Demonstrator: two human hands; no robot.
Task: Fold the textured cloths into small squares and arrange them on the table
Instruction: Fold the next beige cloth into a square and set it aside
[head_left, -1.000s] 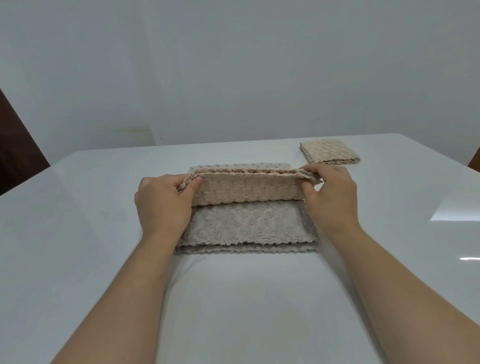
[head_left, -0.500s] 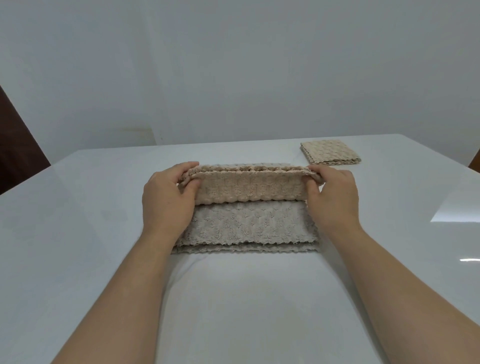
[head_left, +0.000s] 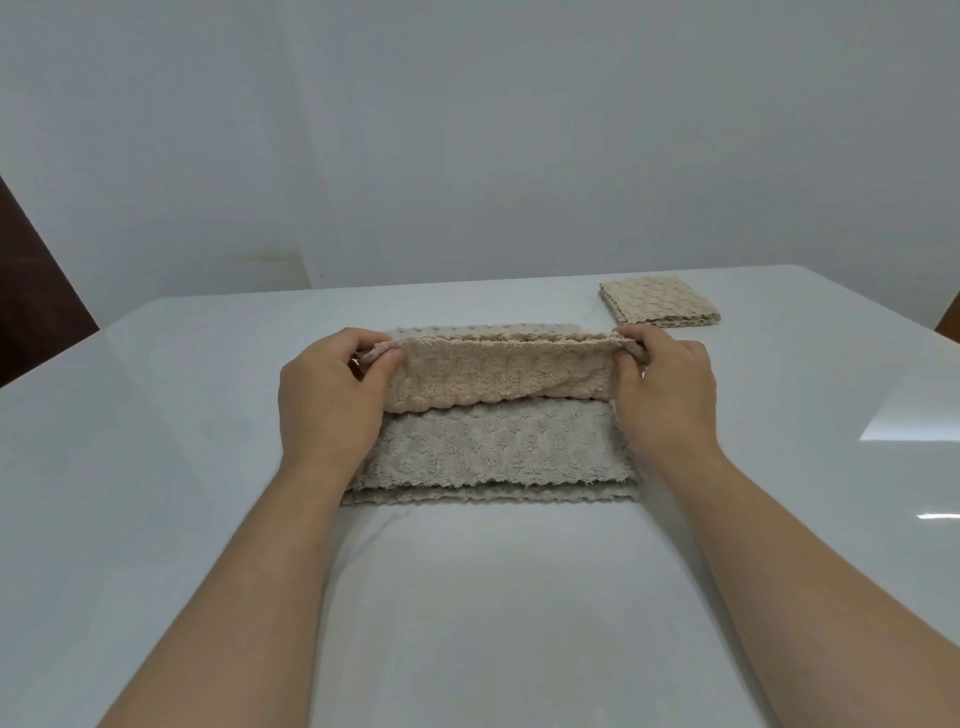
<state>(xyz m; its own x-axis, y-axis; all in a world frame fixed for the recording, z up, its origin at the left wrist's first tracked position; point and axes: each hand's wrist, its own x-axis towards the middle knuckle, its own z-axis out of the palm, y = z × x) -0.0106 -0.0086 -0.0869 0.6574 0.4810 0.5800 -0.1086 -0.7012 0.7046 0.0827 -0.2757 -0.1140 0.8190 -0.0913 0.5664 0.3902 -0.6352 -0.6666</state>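
A beige textured cloth (head_left: 498, 376) lies across the middle of the white table (head_left: 156, 467), its far part lifted and doubled toward me. My left hand (head_left: 330, 397) pinches its left end and my right hand (head_left: 665, 395) pinches its right end, thumbs on the near side. The cloth's paler underside (head_left: 493, 449) lies flat below the raised fold, and another cloth edge (head_left: 488, 496) shows beneath it along the near side. A folded beige square (head_left: 657, 306) rests at the far right of the table.
A white wall stands behind the table. Dark brown furniture (head_left: 31, 306) shows at the far left, and a brown sliver (head_left: 950, 317) at the right edge. Window light reflects on the table's right side (head_left: 914, 415).
Both hands have carried the raised fold a little toward me, and my left hand has shifted right. The flat part and the folded square have stayed in place.
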